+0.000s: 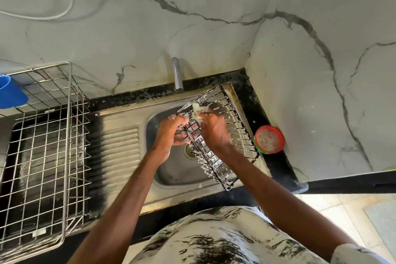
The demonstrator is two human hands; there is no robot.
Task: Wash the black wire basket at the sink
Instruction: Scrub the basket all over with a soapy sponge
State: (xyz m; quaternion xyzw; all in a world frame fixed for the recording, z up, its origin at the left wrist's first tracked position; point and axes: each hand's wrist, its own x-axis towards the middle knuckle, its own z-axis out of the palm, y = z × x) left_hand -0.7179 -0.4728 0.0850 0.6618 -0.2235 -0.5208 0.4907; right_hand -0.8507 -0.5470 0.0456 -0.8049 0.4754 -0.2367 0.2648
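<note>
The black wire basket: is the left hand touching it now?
Touching. The head view shows the left hand with its fingers curled around the left edge of the black wire basket.

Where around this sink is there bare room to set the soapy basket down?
The ribbed drainboard, between the sink basin and the steel dish rack, is bare. The basin floor nearest you is open. Crowded: the black wire basket, left hand and right hand with the scrubber fill the basin's back; a red tub sits on the right counter.
</note>
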